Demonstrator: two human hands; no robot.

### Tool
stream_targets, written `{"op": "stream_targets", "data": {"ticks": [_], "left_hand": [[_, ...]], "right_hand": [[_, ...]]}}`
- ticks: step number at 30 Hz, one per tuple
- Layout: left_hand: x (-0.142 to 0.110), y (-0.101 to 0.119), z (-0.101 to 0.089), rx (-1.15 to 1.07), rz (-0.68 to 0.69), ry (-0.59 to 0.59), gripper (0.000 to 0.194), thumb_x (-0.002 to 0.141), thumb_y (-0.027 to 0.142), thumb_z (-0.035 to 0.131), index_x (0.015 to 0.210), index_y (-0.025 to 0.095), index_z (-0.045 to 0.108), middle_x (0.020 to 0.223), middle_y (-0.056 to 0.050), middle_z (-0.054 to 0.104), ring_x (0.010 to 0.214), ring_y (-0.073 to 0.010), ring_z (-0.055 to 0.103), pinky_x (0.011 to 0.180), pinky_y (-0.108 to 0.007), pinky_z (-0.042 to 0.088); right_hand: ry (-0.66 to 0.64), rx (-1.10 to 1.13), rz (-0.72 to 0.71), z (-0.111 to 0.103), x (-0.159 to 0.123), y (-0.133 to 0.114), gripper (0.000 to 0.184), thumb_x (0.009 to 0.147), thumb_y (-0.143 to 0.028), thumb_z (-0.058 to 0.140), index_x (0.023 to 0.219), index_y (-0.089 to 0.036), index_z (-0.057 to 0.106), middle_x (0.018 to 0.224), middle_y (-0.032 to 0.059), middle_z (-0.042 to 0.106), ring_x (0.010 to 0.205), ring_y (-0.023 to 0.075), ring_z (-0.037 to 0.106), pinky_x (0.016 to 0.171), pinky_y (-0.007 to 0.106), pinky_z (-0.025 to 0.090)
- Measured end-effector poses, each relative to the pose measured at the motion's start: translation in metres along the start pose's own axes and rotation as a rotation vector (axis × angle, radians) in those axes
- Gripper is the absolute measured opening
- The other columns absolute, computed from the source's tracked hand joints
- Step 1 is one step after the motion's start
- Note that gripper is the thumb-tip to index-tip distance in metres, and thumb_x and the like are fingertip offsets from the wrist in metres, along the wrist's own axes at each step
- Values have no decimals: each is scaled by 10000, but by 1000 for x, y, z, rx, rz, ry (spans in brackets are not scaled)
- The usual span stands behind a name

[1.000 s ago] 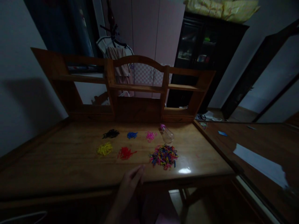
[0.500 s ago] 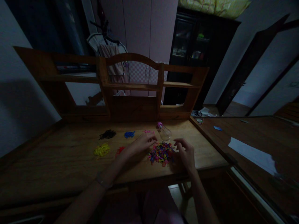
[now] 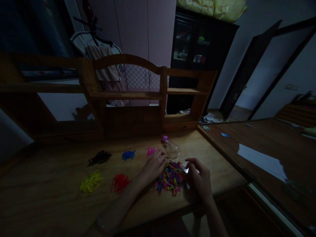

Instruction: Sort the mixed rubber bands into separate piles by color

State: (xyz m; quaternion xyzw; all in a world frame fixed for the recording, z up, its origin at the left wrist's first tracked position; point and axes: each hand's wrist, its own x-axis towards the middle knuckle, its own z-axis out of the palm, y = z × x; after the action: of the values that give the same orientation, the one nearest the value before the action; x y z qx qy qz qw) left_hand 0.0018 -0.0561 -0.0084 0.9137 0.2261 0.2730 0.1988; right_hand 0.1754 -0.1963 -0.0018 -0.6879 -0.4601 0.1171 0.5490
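Observation:
A mixed pile of small coloured rubber bands (image 3: 170, 181) lies on the wooden desk between my hands. My left hand (image 3: 155, 164) reaches over the pile's upper left edge, fingers loosely bent and partly spread; no band shows in them. My right hand (image 3: 201, 177) hovers at the pile's right side, thumb and index finger curved and apart. Beyond the left fingers sits a small heap of pink bands (image 3: 151, 151). Sorted heaps lie farther left: blue bands (image 3: 128, 155), red bands (image 3: 120, 183), black bands (image 3: 99, 158) and yellow bands (image 3: 91, 182).
A clear bulb-shaped bottle with a pink cap (image 3: 171, 148) lies just behind the pile. The desk's wooden shelf unit (image 3: 133, 95) rises at the back. To the right, a brown surface (image 3: 222, 148) holds a white paper sheet (image 3: 261, 162) and a small blue card (image 3: 224, 135).
The view has shifted, so the desk and heaps appear lower and larger. The red and pink heaps show more fully beside my left arm. Both hands stay at the mixed pile.

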Motion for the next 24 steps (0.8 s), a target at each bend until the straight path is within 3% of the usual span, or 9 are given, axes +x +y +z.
{"op": "stream_targets", "data": {"ticks": [4, 12, 24], "left_hand": [[-3, -8, 8, 53, -55, -59, 141, 913, 301, 511, 980, 205, 590, 1037, -66, 531, 1017, -226, 478, 910, -379, 403], [-4, -9, 11, 95, -44, -72, 109, 937, 235, 439, 901, 194, 534, 1010, -64, 517, 1007, -229, 452, 897, -387, 381], [-1, 1, -1, -95, -109, 14, 170, 953, 234, 394, 887, 194, 546, 947, -63, 588, 954, -220, 524, 852, -353, 422]], "right_hand": [[18, -6, 4, 0, 0, 1, 278, 866, -251, 443, 995, -202, 685, 769, 15, 685, 678, 162, 628, 617, 231, 455], [-29, -6, 22, -1, -1, 3, 240, 894, -259, 457, 995, -201, 667, 779, 10, 665, 662, 155, 609, 618, 233, 444], [-56, 12, 52, -1, 0, 1, 250, 883, -252, 458, 998, -202, 673, 749, 14, 653, 693, 169, 616, 619, 236, 456]]}}
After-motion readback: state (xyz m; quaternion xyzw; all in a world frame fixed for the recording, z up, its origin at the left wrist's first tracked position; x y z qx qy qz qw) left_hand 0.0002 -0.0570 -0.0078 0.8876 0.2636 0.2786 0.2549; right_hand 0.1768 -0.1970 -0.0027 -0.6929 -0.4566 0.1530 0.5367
